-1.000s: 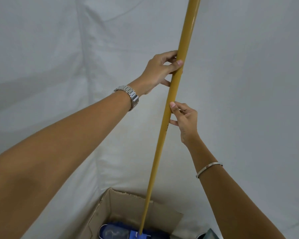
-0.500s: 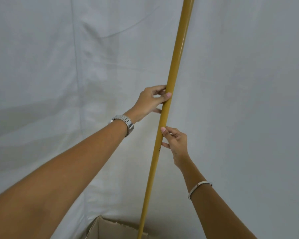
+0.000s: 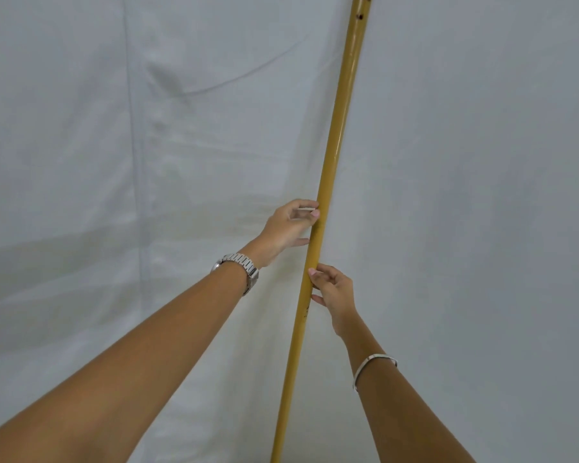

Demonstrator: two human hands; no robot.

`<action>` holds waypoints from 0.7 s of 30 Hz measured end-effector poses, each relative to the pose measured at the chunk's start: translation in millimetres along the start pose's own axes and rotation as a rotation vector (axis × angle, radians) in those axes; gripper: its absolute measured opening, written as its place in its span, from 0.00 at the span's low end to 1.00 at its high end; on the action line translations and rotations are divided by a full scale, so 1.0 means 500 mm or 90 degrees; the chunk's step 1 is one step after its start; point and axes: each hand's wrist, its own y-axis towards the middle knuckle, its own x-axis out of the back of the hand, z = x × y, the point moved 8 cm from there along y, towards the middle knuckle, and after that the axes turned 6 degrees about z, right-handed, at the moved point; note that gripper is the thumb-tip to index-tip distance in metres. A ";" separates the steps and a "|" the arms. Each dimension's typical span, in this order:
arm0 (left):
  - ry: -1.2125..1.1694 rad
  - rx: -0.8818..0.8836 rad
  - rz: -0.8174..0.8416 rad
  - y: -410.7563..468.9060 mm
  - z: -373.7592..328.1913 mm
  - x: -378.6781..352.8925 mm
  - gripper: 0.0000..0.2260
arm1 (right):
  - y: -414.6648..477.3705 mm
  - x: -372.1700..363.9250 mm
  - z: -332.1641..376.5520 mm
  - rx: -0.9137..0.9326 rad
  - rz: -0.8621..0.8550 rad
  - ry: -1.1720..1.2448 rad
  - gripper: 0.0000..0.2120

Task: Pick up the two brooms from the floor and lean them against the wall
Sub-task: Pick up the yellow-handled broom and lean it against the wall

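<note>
One broom shows only as a long yellow handle point(image 3: 331, 145), standing nearly upright against the white cloth-covered wall point(image 3: 465, 195). Its head is below the bottom edge of the view. My left hand point(image 3: 290, 227), with a metal watch on the wrist, grips the handle lightly from the left at mid-height, thumb and fingertips on it. My right hand point(image 3: 336, 295), with a thin bracelet on the wrist, pinches the handle from the right just below the left hand. No second broom is in view.
The white sheet point(image 3: 81, 162) fills the whole background, with folds and a vertical seam at the left. No floor or other object shows.
The view has tilted upward, so the cardboard box and the blue broom head have dropped out of sight. The handle stands more upright. My left hand sits closer to my right hand on it.
</note>
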 end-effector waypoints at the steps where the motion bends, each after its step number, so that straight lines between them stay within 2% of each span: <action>1: 0.009 0.006 0.007 0.000 0.005 0.000 0.12 | 0.004 0.001 0.000 0.006 -0.016 -0.019 0.10; 5: 0.041 0.017 0.016 -0.007 0.027 0.004 0.15 | 0.005 0.011 0.000 0.013 -0.077 -0.063 0.10; 9: 0.063 0.026 0.011 -0.016 0.042 0.003 0.15 | 0.001 0.023 -0.002 -0.005 -0.125 -0.131 0.17; 15: 0.126 0.014 -0.027 -0.037 0.047 0.017 0.18 | -0.041 0.039 -0.025 -0.041 -0.116 -0.210 0.20; 18: 0.168 0.006 -0.024 -0.057 0.047 0.019 0.19 | -0.087 0.072 -0.017 -0.019 -0.170 -0.255 0.17; 21: 0.287 -0.027 -0.049 -0.097 0.032 0.020 0.20 | -0.160 0.110 0.014 0.084 -0.274 -0.304 0.11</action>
